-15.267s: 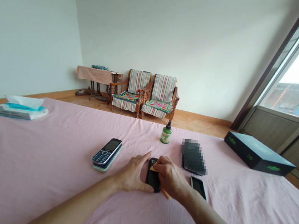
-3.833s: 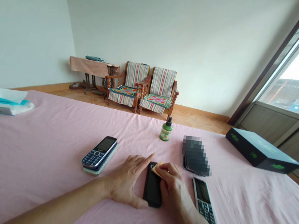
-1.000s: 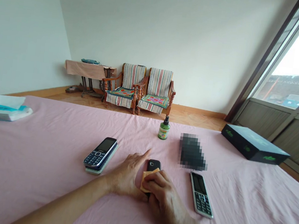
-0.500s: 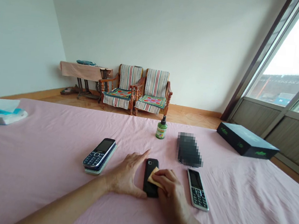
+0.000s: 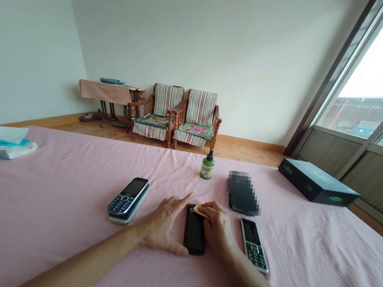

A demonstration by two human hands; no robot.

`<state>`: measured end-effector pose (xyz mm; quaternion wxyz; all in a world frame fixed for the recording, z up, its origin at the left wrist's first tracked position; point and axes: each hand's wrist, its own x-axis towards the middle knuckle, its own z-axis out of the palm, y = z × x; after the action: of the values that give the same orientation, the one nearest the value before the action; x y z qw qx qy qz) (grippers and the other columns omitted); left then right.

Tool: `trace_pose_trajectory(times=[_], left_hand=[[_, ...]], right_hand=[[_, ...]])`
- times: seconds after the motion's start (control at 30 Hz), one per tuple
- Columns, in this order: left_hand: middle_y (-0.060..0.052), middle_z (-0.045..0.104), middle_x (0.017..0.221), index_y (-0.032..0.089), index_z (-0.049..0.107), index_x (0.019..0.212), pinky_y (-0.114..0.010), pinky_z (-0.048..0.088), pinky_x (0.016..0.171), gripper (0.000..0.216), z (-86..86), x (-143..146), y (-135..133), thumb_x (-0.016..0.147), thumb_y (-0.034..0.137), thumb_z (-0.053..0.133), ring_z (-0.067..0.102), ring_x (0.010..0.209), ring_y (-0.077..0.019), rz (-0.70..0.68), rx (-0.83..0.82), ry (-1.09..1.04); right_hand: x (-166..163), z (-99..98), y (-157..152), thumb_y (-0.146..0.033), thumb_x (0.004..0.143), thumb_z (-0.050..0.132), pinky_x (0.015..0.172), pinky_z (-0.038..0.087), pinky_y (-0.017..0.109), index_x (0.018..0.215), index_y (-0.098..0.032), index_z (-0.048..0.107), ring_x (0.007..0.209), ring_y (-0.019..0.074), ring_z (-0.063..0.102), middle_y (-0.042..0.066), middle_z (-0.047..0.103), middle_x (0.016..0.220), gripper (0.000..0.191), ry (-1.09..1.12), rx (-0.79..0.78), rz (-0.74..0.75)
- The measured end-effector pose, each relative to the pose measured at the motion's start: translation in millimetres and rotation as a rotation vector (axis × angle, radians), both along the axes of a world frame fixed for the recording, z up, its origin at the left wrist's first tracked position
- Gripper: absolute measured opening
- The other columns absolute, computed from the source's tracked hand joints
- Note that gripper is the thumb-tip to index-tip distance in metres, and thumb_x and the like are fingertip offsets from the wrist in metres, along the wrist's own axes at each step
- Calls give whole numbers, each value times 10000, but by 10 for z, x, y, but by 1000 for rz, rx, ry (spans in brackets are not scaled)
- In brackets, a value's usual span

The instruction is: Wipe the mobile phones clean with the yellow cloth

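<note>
Well in from the sheet's [image 5: 70, 176] far edge: black phone [image 5: 194, 236] | my left hand [image 5: 159, 223] spread, thumb at its corner, likely bracing | my right hand [image 5: 217, 225] pinching cloth [image 5: 199, 208] on its top end

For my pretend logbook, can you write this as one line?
left hand: spread beside black phone | right hand: yellow cloth on phone's far end

A home room, with cushioned wooden armchairs [image 5: 197, 121] and a cloth-draped sewing-machine table [image 5: 105, 91].
</note>
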<state>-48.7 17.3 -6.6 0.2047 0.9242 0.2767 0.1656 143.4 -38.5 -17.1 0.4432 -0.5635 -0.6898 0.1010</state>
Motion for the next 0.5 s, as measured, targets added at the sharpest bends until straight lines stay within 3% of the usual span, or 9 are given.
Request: trace_pose_trajectory(times=[0.2,0.37,0.5], left_hand=[[-147,434,1388,218,97,1507,-547,297,1046,1269,31,9,-22,525,533,837,392,1248,-379,30,-4,8],[-119,448,1398,217,360,1417,-525,282,1077,1038,74,4,-40,540,505,834,394,1261,-365,-22,42,15],[-118,437,1410,211,423,1376,-505,302,1074,973,96,1,-58,536,475,837,406,1257,-361,-44,83,17]], right_hand=[[-59,-1,-316,56,621,401,689,423,249,777,-172,640,763,168,568,40,601,799,365,-10,-39,20],[-135,-16,-405,59,565,410,648,391,248,719,-170,559,716,161,538,28,542,777,313,-15,-79,-25],[-115,5,-365,54,570,421,639,393,239,728,-168,582,718,158,545,25,546,777,317,37,-111,5]])
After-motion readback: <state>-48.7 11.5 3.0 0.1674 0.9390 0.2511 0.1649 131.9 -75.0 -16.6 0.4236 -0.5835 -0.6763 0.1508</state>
